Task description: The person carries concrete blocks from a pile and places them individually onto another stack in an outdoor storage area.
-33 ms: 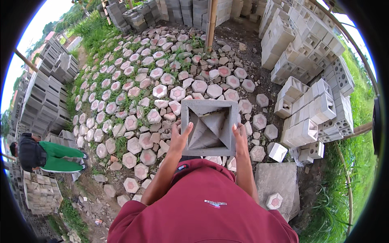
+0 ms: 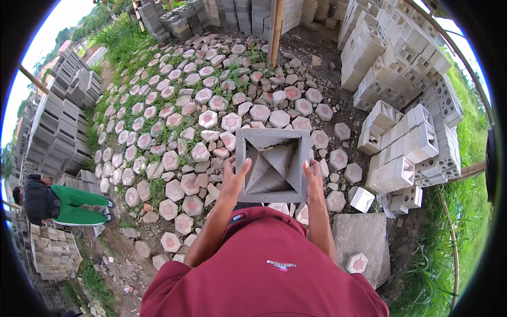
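Note:
A square grey concrete ventilation block point(image 2: 274, 135) is held up in front of my chest, its frame crossed inside by slanted diagonal faces. My left hand point(image 2: 233, 177) grips the block's left side, thumb on the near face and fingers behind, mostly hidden. On the opposite side my right hand point(image 2: 313, 179) holds its edge the same way. Below and beyond the block lie hexagonal pavers point(image 2: 232, 122) with pinkish centres, spread over the ground.
Pale hollow blocks point(image 2: 389, 142) are stacked to the right, near a flat concrete slab point(image 2: 364, 232) with one paver on it. A bamboo post point(image 2: 275, 34) rises ahead. At far left, a person in green trousers point(image 2: 82, 205) stands by grey block stacks point(image 2: 58, 132).

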The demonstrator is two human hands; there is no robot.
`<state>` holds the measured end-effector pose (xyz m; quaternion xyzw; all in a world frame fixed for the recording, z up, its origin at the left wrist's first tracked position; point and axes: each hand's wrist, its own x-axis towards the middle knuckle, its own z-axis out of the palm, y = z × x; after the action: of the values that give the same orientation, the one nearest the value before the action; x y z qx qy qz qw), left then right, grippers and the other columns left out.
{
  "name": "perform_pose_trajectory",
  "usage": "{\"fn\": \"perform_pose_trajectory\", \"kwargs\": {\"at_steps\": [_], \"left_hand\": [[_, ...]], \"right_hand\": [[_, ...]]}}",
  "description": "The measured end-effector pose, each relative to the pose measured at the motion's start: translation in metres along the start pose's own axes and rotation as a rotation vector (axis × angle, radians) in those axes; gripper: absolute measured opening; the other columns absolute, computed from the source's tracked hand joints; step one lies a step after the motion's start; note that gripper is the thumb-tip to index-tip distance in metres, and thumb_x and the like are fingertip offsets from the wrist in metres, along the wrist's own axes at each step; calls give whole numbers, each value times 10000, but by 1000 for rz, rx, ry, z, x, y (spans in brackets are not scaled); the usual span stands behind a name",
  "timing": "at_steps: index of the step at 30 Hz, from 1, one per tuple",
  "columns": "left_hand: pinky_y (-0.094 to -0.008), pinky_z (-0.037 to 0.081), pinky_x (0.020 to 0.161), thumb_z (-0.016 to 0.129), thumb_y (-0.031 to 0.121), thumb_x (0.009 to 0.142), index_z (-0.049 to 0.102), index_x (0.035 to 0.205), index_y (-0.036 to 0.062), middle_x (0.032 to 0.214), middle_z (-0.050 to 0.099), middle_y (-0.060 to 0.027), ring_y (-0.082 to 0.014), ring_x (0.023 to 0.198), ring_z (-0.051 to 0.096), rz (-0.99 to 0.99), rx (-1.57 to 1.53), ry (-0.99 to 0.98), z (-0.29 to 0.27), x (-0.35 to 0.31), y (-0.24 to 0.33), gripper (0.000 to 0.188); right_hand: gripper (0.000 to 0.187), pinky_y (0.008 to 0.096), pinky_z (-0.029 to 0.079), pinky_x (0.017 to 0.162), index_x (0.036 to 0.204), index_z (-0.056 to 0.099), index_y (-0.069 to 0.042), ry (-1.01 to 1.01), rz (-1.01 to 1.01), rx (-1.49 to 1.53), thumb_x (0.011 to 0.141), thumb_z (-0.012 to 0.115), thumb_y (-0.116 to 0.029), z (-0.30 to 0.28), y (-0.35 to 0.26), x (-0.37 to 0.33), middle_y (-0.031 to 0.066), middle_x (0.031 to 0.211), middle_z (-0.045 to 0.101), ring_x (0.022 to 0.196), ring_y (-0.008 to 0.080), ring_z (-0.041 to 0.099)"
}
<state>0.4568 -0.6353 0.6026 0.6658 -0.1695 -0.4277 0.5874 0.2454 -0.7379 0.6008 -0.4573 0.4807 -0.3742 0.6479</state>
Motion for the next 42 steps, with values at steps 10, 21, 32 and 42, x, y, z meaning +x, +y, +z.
{"fn": "perform_pose_trajectory", "kwargs": {"at_steps": [10, 21, 32, 42], "left_hand": [[-348, 398, 959, 765, 489, 770, 336, 1348, 0, 1187, 525, -169, -215, 1096, 521, -51, 5, 34, 30, 168, 87, 870], [-338, 461, 903, 809, 335, 769, 320, 1343, 13, 1191, 538, -158, -203, 1049, 567, 58, 21, 69, 15, 310, 163, 820], [-325, 482, 828, 811, 336, 771, 344, 1310, 13, 1093, 589, -139, -199, 965, 596, 75, -192, 281, 13, 494, 212, 783], [-311, 461, 821, 774, 410, 797, 390, 1324, 16, 1087, 588, -139, -177, 978, 568, 29, -240, 393, 20, 646, 296, 762]], "right_hand": [[716, 373, 347, 978, 1321, 401, -38, -53, 27, -42, 845, 643, -514, 49, -34, 197, 175, 1136, 540, 1104, 238, 483], [816, 382, 399, 936, 1353, 366, -21, -203, -18, -121, 801, 694, -526, 155, -113, 339, 210, 1145, 545, 1063, 257, 526], [831, 363, 433, 888, 1321, 376, -13, -415, 26, -156, 768, 745, -512, 260, -146, 552, 180, 1102, 553, 1033, 234, 538], [894, 350, 469, 875, 1318, 350, 58, -545, 20, -286, 746, 790, -469, 344, -203, 726, 210, 1191, 509, 1073, 256, 552]]}}
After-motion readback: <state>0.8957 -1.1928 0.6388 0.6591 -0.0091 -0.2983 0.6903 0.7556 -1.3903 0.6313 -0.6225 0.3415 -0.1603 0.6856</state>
